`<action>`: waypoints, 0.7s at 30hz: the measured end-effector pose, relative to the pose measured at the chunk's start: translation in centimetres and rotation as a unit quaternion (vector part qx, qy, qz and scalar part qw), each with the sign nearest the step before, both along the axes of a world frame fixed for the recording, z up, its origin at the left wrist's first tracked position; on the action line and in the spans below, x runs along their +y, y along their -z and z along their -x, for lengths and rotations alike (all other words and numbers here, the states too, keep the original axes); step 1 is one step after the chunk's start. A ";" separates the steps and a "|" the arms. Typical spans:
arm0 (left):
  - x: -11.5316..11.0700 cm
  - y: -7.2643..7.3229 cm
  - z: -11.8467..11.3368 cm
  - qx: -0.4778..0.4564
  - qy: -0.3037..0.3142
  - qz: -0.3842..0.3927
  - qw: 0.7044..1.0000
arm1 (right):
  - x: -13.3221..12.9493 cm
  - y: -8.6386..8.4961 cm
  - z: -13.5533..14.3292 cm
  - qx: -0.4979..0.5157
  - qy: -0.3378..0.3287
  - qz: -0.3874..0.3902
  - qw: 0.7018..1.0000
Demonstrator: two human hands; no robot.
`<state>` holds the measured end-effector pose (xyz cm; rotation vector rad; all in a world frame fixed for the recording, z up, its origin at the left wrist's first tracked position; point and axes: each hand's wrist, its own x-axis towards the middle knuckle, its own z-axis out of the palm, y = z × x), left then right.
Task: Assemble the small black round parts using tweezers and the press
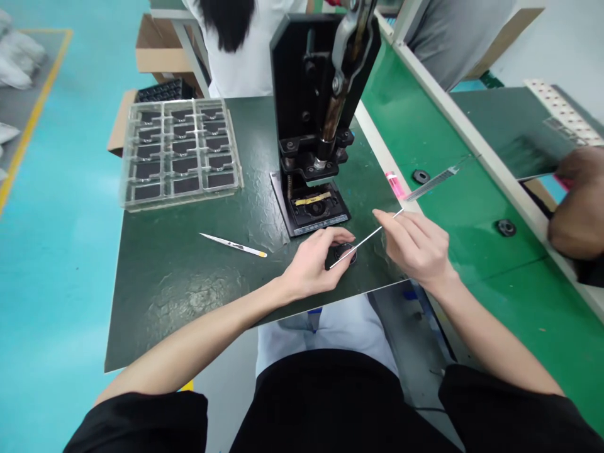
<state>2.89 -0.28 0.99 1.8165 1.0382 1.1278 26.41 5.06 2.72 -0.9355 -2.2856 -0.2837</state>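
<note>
On the table's front part, my left hand [317,259] curls its fingers and thumb around a small round black part [346,252], partly hidden by the fingers. My right hand [418,246] pinches a thin white stick or strip [369,236] between thumb and fingers. Its lower end lies across my left thumb and the round part; whether it touches the part I cannot tell. Just behind my left hand stands a black hand press [309,82], with a yellow strip [312,199] on its lower fixture.
Tweezers [233,245] lie left of my hands. A clear compartment tray [182,154] of black pieces sits at back left. On the green belt to the right are round black parts [506,227] and a pink-ended grey strip [431,184]. Other people are behind the press and at right.
</note>
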 end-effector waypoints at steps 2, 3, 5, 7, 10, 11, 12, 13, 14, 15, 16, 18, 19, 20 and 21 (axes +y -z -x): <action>-0.5 -1.0 -0.2 -0.042 0.060 0.044 0.996 | -0.1 -0.4 -0.2 0.019 0.015 0.029 0.999; -0.7 -1.4 -0.3 -0.058 0.091 0.066 0.992 | -0.1 -0.7 -0.2 0.030 0.020 0.042 0.998; -1.0 -1.9 -0.5 -0.071 0.126 0.097 0.985 | -0.1 -1.3 -0.4 0.047 0.027 0.056 0.997; -1.1 -2.0 -0.6 -0.067 0.128 0.114 0.983 | -0.1 -1.9 -0.5 0.053 0.029 0.054 0.997; -1.1 -1.8 -0.6 -0.048 0.118 0.116 0.985 | -0.8 -2.6 -0.2 0.075 0.010 0.057 0.996; -1.0 -1.8 -0.5 -0.043 0.119 0.113 0.985 | -1.2 -2.7 0.0 0.089 -0.005 0.065 0.994; -1.0 -1.8 -0.5 -0.042 0.124 0.114 0.985 | -1.8 -2.7 0.4 0.112 -0.024 0.072 0.991; -0.9 -1.9 -0.4 -0.046 0.129 0.118 0.984 | -2.5 -2.8 0.9 0.144 -0.041 0.081 0.985; -0.9 -1.9 -0.3 -0.054 0.132 0.125 0.982 | -3.1 -2.8 1.5 0.180 -0.055 0.093 0.978; -0.8 -2.0 -0.3 -0.066 0.134 0.132 0.980 | -3.7 -2.7 2.1 0.217 -0.068 0.111 0.967; -0.8 -2.0 -0.2 -0.077 0.134 0.134 0.979 | -4.2 -2.7 2.7 0.244 -0.080 0.138 0.957; -0.7 -1.8 -0.1 -0.085 0.127 0.121 0.981 | -4.6 -2.7 3.6 0.242 -0.113 0.198 0.943; -0.6 -1.7 0.0 -0.081 0.122 0.111 0.983 | -4.6 -2.7 3.8 0.223 -0.131 0.217 0.941; -0.6 -1.6 0.0 -0.071 0.120 0.103 0.985 | -4.5 -2.8 4.0 0.201 -0.147 0.224 0.942; -0.5 -1.4 0.1 -0.055 0.114 0.092 0.988 | -4.2 -2.8 4.0 0.185 -0.154 0.226 0.944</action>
